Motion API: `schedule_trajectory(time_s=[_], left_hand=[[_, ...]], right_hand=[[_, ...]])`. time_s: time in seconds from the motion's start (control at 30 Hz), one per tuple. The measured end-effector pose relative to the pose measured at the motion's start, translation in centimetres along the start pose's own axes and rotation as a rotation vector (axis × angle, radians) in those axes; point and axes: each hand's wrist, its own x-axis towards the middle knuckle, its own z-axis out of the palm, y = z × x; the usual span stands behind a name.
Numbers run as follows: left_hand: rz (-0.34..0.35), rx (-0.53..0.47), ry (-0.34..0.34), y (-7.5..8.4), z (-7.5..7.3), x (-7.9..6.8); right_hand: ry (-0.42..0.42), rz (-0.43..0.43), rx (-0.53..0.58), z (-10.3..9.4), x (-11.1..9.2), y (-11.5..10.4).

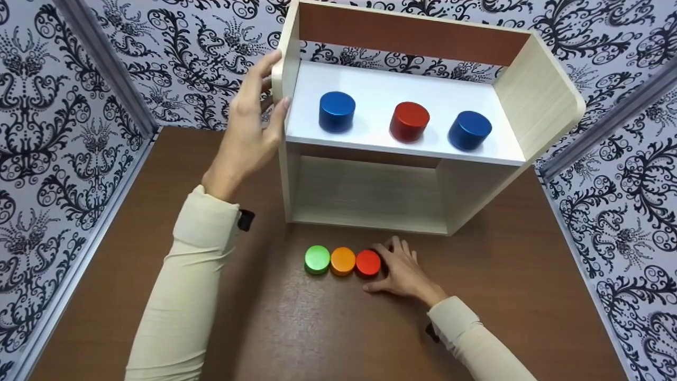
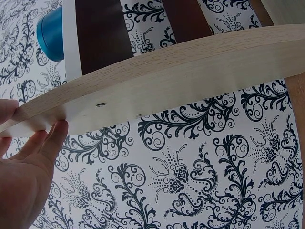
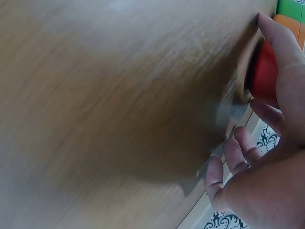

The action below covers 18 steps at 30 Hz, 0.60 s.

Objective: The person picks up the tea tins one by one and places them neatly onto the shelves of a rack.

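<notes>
A pale wooden shelf unit (image 1: 370, 196) with a white upper shelf stands on the brown table. My left hand (image 1: 248, 121) grips the front edge of its left side panel (image 2: 157, 71), fingers against the outer face. In front of the unit, a green cylinder (image 1: 317, 258), an orange cylinder (image 1: 342, 261) and a red cylinder (image 1: 367, 262) sit side by side in a row. My right hand (image 1: 402, 272) is at the red one's right side, thumb and index finger spread around it. The thumb looks apart from the red cylinder; whether the index finger touches it, I cannot tell.
On the white shelf stand a blue cylinder (image 1: 337, 112), another red cylinder (image 1: 409, 121) and a second blue cylinder (image 1: 469, 130), spaced apart. Patterned wall panels (image 1: 47, 106) surround the brown table (image 1: 296, 328) on the left, back and right.
</notes>
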Motion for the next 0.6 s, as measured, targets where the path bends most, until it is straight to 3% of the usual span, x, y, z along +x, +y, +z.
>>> schedule_trajectory(time_s=[0.6], left_hand=[[0.038, 0.008, 0.004, -0.19, -0.07, -0.01]], right_hand=[[-0.014, -0.048, 0.062, -0.01, 0.76, -0.31]])
